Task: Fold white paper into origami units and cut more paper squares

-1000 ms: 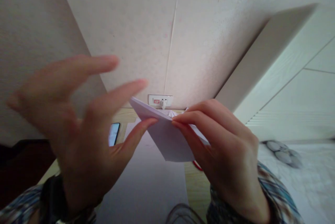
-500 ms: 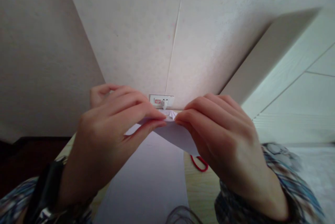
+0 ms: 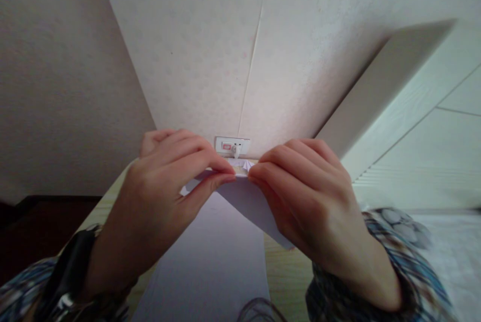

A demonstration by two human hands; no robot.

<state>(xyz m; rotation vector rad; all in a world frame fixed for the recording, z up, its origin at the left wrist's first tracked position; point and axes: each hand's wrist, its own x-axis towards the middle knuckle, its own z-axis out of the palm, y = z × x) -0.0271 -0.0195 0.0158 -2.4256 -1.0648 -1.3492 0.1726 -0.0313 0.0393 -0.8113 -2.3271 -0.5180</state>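
Note:
A piece of white paper (image 3: pixel 250 201) is held up in front of me by its top edge. My left hand (image 3: pixel 169 191) pinches that edge between thumb and index finger. Close beside it, my right hand (image 3: pixel 306 196) pinches the same edge, a small gap lying between the two sets of fingertips. The paper hangs down below the fingers, and part of it is hidden behind my right hand. Beneath, a larger white sheet (image 3: pixel 210 267) lies flat on the light wooden table (image 3: pixel 287 282).
A small folded paper piece (image 3: pixel 247 165) lies at the table's far side. Behind it, a wall socket (image 3: pixel 232 146) holds a white plug. A dark thin cord (image 3: pixel 259 307) loops at the near edge. White furniture (image 3: pixel 421 126) stands at the right.
Both hands keep their pinch on the paper and have shifted slightly. The paper's lower right part hangs lower, and the red loop seen earlier beside my right hand is now mostly covered.

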